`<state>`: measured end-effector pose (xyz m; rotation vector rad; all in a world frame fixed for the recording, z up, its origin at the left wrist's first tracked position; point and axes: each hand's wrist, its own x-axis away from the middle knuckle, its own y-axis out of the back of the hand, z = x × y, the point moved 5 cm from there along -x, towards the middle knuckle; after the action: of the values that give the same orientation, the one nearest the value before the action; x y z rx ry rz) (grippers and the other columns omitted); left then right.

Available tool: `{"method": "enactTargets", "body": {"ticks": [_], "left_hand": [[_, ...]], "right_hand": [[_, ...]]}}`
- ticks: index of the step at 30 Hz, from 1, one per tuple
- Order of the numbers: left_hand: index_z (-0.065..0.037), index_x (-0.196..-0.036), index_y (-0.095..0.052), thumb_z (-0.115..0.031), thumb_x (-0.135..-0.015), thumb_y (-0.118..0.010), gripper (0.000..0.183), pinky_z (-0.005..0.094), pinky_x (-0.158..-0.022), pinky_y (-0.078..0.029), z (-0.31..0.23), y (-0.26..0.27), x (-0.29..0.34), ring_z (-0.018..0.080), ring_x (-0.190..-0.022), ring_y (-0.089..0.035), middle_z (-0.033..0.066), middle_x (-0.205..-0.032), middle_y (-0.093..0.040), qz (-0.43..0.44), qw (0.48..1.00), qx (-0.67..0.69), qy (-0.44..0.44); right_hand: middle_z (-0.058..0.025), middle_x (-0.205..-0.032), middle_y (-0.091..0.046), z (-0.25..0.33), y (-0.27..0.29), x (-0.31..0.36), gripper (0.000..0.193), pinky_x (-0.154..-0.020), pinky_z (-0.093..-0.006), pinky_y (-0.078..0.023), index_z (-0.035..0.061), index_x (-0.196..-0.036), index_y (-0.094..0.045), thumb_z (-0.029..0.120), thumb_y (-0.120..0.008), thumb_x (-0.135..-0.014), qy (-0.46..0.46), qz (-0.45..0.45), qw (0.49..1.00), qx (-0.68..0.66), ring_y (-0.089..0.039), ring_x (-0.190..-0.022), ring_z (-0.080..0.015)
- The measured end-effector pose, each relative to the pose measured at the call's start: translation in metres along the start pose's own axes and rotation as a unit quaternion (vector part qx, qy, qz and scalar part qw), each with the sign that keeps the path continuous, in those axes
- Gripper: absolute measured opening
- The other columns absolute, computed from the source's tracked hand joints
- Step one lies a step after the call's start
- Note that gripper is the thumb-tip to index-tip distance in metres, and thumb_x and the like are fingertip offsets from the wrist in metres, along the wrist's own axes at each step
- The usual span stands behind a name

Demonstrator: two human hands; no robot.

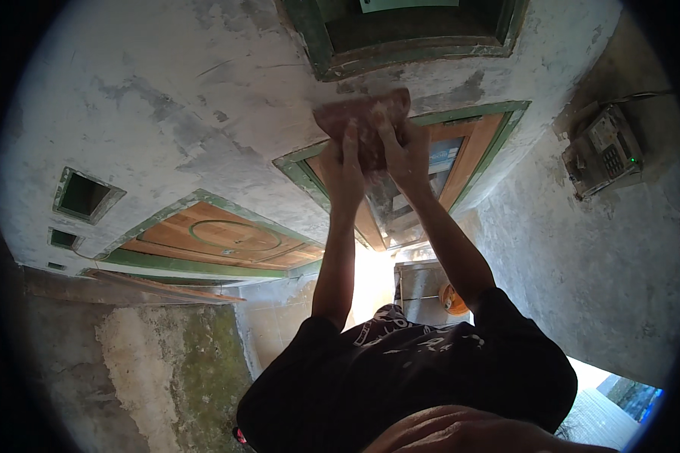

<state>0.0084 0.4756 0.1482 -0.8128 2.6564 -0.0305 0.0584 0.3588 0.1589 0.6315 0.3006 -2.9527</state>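
Observation:
A reddish-brown sheet (363, 117), which looks like sandpaper, lies against the patchy grey-white wall (242, 128). Motion blurs it somewhat. My left hand (343, 162) grips its left part, thumb raised along the sheet. On the right part, my right hand (406, 151) is closed with its thumb pressed on the surface; the other fingers are largely hidden behind. Both arms are stretched up. The sheet sits between a green-framed opening (419, 57) and a green-framed wooden door with glass (472, 155).
On the right wall hangs a grey box with a keypad (608, 155) and a green light. Another wooden door (204, 234) in a green frame and small square openings (85, 195) are at left. An orange bucket (453, 300) stands below, beyond my right arm.

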Motion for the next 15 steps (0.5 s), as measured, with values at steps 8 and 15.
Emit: {"method": "enactTargets", "body": {"ticks": [8,15], "left_hand": [[-0.002,-0.082,-0.058,-0.028,-0.096,-0.05,0.031,0.0203,-0.032,-0.027,0.026,0.014,0.026,0.0032,-0.038,-0.041,-0.0014,-0.052,-0.049,0.009,1.0,-0.015,-0.011],[0.001,-0.081,-0.058,-0.024,-0.097,-0.046,0.032,0.0228,-0.034,-0.033,0.007,0.016,0.035,0.0062,-0.039,-0.045,0.0003,-0.052,-0.049,0.034,0.999,0.011,0.027]], "right_hand": [[-0.0028,-0.05,-0.054,-0.008,0.002,0.027,0.035,-0.038,-0.0223,-0.035,-0.0021,-0.067,-0.059,0.025,-0.06,-0.09,-0.016,0.038,0.998,0.051,-0.05,-0.044,-0.0046],[-0.0025,-0.056,-0.057,-0.034,-0.004,0.043,0.026,-0.036,-0.022,-0.035,-0.0019,-0.078,-0.061,0.021,-0.059,-0.091,-0.089,0.041,0.988,-0.119,-0.049,-0.042,-0.0061]]}}
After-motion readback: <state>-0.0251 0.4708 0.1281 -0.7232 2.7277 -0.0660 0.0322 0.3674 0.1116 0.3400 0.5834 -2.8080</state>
